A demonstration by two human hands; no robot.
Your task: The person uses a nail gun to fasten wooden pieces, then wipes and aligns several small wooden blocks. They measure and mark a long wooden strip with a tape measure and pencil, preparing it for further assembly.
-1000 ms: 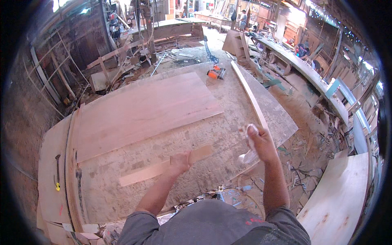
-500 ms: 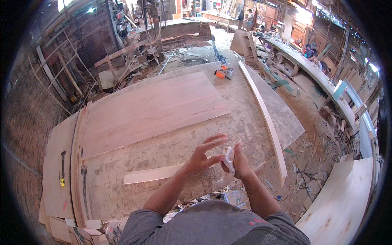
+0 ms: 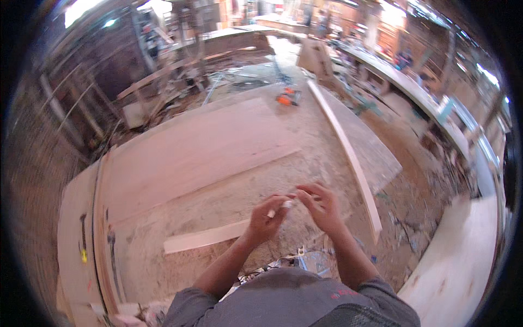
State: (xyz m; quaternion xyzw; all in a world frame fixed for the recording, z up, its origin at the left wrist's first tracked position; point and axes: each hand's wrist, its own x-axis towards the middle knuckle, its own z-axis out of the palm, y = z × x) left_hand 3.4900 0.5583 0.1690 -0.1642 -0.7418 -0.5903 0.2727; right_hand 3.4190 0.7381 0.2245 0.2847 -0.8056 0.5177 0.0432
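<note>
Near the short board [image 3: 204,237], left hand [image 3: 266,222] pinches white wad [image 3: 287,204], apparently handling it, next needing steadiness; right hand [image 3: 321,209] bent, grip unclear.

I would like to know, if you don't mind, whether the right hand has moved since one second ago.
Yes, the right hand has moved left, away from the long wooden strip, which it overlapped in view before.
</note>
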